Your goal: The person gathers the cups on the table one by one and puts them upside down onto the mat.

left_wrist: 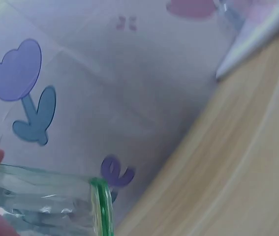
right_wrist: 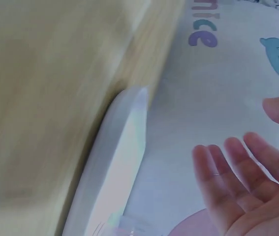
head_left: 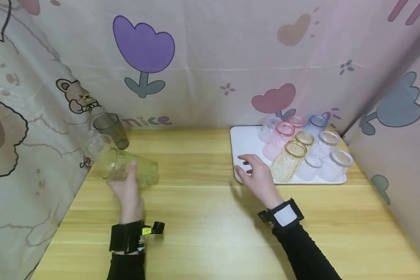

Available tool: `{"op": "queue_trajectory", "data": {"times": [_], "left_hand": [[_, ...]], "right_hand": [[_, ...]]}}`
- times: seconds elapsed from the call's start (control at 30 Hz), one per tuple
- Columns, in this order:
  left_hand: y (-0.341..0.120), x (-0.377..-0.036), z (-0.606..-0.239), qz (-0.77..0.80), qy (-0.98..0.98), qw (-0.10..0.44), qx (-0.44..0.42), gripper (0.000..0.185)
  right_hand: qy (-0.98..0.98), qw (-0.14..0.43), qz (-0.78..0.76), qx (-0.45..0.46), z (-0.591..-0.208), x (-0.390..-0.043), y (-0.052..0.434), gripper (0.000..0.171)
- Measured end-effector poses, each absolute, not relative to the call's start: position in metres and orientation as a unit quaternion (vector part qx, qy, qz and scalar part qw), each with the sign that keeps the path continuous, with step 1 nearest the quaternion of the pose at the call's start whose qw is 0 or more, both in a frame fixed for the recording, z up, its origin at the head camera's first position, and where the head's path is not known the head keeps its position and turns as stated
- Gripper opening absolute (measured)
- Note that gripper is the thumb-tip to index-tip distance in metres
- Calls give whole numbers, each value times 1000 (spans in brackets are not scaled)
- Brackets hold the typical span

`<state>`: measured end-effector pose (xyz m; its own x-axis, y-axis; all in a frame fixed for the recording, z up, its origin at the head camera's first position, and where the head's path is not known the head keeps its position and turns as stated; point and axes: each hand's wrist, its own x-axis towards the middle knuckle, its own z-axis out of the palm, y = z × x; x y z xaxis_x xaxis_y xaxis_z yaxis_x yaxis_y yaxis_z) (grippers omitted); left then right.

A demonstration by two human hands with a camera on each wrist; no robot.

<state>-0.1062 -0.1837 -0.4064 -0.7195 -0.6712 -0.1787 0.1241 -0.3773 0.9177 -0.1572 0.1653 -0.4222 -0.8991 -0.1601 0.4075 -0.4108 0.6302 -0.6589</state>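
My left hand point(head_left: 127, 192) grips a light green glass point(head_left: 146, 166), which is tipped onto its side with its mouth to the left. In the left wrist view, the thumb and part of the hand show around this glass point(left_wrist: 46, 204). Just behind it stand a dark grey glass point(head_left: 114, 130) and a clear glass point(head_left: 97, 144), partly overlapped by the green one. My right hand point(head_left: 260, 179) holds nothing; its fingers are spread and relaxed over the left front part of a white tray point(head_left: 243, 140). A yellow glass point(head_left: 285, 167) stands right beside that hand.
On the tray several more glasses are grouped toward the right, among them pink point(head_left: 274, 146), blue point(head_left: 316, 123) and clear ones point(head_left: 336, 167). The tray lies against the back of the wooden table point(head_left: 196, 217). Patterned cloth point(head_left: 203, 58) hangs behind and along both sides.
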Motion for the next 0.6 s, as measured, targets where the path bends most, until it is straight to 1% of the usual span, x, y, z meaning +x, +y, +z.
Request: {"op": "queue_trajectory", "data": {"times": [0.1, 0.13, 0.2, 0.33, 0.37, 0.4, 0.43, 0.53, 0.6], "left_hand": [[-171, -109, -404, -820, -462, 212, 261, 70], [-167, -109, -402, -835, -449, 192, 254, 75], [-159, -111, -401, -863, -417, 160, 235, 72], [-142, -116, -400, -906, -358, 110, 197, 48], [-137, -118, -401, -914, -345, 101, 188, 39], [-131, -119, -401, -920, -337, 89, 179, 39], [-126, -120, -402, -925, -332, 76, 167, 44], [-112, -124, -404, -937, -318, 35, 138, 65], [-102, -126, -408, -941, -316, 5, 119, 74]], "right_hand": [[-870, 169, 431, 168, -419, -153, 162, 39], [-864, 173, 440, 173, -418, -152, 160, 40], [-850, 182, 458, 186, -416, -149, 156, 43], [-824, 200, 479, 226, -415, -145, 147, 47], [-818, 202, 483, 237, -415, -144, 145, 49], [-813, 204, 486, 248, -415, -143, 142, 51], [-809, 204, 486, 259, -415, -142, 140, 53], [-800, 204, 488, 285, -416, -139, 133, 61], [-796, 205, 485, 298, -416, -138, 129, 68]]}}
